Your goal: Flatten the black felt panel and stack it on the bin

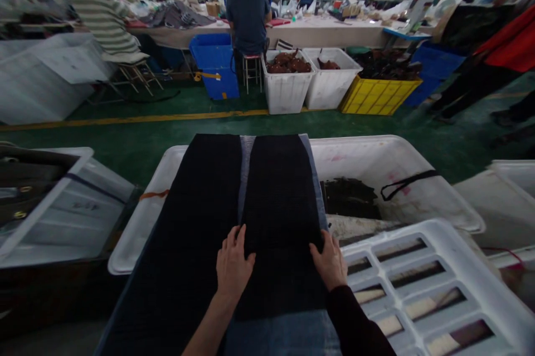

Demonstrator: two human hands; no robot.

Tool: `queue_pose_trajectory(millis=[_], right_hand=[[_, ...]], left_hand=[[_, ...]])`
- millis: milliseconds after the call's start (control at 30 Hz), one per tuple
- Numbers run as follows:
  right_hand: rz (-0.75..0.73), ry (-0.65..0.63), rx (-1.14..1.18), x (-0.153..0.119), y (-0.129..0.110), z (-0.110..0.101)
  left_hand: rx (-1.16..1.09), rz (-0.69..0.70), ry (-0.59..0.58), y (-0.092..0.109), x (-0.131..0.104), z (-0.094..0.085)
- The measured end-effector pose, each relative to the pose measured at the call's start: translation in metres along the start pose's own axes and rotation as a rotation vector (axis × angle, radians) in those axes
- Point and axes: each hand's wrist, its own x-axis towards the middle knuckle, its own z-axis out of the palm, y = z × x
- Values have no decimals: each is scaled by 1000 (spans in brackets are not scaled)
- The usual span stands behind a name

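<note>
Two black fabric pieces lie side by side on a blue-grey sheet (284, 333) in front of me. The left black piece (188, 222) is the longer one, and a strip of the blue-grey layer shows between the two. My left hand (234, 261) rests with fingers spread near the inner edge of the right black piece (280, 194). At that piece's outer edge lies my right hand (331, 260), thumb on the cloth and fingers over the side. Neither hand is lifting anything that I can see.
A large white bin (359, 150) with dark material inside stands beyond the cloth. At the right is a white slatted plastic rack (397, 267), and at the left another white bin (96, 205). Across the green floor, people sit and stand by a long worktable (175, 37).
</note>
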Motion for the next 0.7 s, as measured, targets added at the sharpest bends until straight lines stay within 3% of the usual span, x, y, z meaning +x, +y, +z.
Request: queue_pose_trajectory(millis=[100, 233, 300, 433, 533, 700], right_hand=[[-107, 102, -126, -9, -4, -2], [-274, 230, -177, -24, -12, -6], [-373, 203, -207, -34, -18, -6], [-525, 17, -330, -56, -20, 2], [-527, -74, -429, -64, -16, 8], [-504, -86, -440, -66, -18, 10]], left_hand=[[56, 156, 47, 3, -5, 2], [-11, 287, 5, 7, -19, 6], [-40, 344, -41, 7, -30, 9], [-39, 399, -132, 3, -55, 22], [-4, 391, -135, -3, -64, 31], [17, 421, -137, -9, -68, 33]])
